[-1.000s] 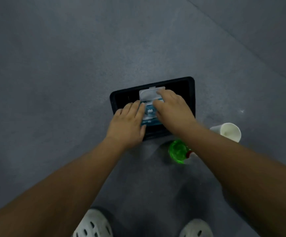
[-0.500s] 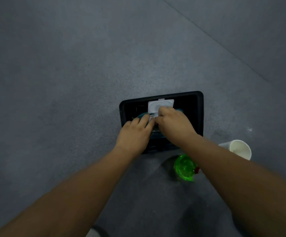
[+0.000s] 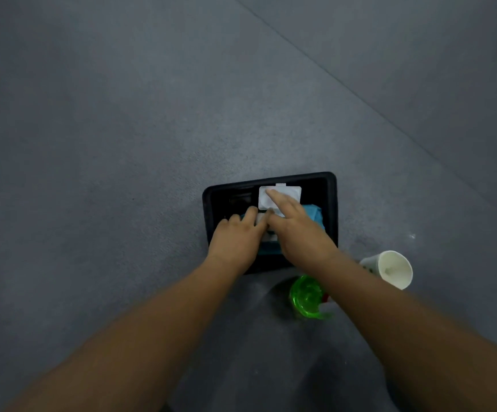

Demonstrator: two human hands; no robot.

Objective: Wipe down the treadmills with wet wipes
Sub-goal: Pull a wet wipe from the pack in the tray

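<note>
Grey carpet floor [image 3: 122, 144] fills the view, w/ a straight seam [image 3: 360, 96] running diagonally across the upper right; rest of the room isn't visible. Black tray [image 3: 332, 203] sits on the floor, teal wet wipes pack [image 3: 312, 214] lying inside it, its white flip lid [image 3: 292, 193] standing open at the far end. Left hand [image 3: 235, 239] rests on the pack, fingers [image 3: 248, 215] laid loosely over it, gripping nothing. Right hand [image 3: 298, 233] is spread out, index finger touching the lid, thumb down near the pack's opening. Just beside the tray's near-right corner: green bottle [image 3: 305, 297] and, right of it, a white paper cup [image 3: 390, 269] tilted on its side.
</note>
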